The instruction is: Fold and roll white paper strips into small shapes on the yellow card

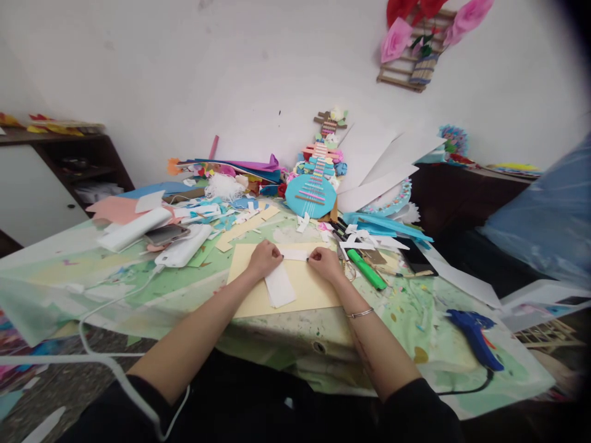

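Observation:
Between my two hands a small white paper strip [294, 255] is held at its ends, just above a cream sheet of card [252, 295]. My left hand [265, 259] pinches the strip's left end, its fingers closed. At the right end, the fingertips of my right hand [323, 263] are closed on the same strip. A second white paper piece [279, 287] lies slanted on the card, below the strip and near my left hand. Close to my right hand are scissors [349, 269], partly covered by scraps, and a green marker-like tube [367, 269].
A blue glue gun [478, 338] lies at the right, its cord trailing off. Paper scraps, a white power bank [184, 246] with a cable and a dark phone [418, 257] surround the card. A blue paper instrument [311, 197] leans against the wall.

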The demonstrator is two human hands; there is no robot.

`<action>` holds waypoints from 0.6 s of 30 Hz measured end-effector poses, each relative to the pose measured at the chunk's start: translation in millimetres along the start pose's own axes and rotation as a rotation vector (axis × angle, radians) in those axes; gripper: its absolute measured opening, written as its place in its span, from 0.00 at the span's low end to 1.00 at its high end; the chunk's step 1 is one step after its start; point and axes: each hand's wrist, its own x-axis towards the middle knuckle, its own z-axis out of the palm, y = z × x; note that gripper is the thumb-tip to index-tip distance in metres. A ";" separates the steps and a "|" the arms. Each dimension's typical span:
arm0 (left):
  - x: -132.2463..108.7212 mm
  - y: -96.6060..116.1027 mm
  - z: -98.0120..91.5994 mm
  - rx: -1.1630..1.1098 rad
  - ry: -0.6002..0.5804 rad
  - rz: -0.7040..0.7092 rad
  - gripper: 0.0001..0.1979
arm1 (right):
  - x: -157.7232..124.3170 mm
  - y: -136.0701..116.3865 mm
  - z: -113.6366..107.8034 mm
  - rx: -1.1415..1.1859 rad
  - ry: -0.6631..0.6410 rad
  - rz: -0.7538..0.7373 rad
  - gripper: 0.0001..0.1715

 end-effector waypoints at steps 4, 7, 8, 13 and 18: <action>-1.7 1.0 -1.7 0.009 0.003 0.031 0.01 | 0.4 1.1 1.4 0.005 0.008 -0.015 0.05; -3.4 1.8 -3.1 0.016 0.000 0.080 0.04 | 0.4 1.3 1.2 0.003 0.000 -0.046 0.09; -4.0 2.1 -3.2 0.021 0.001 0.099 0.05 | 0.3 1.2 1.0 -0.003 -0.006 -0.057 0.11; -6.7 4.7 -1.6 0.074 0.016 0.220 0.10 | -0.4 0.8 0.3 -0.077 -0.029 -0.102 0.16; -12.9 14.4 -3.1 0.215 0.020 0.354 0.10 | -4.5 -3.8 -2.5 -0.211 -0.050 -0.164 0.16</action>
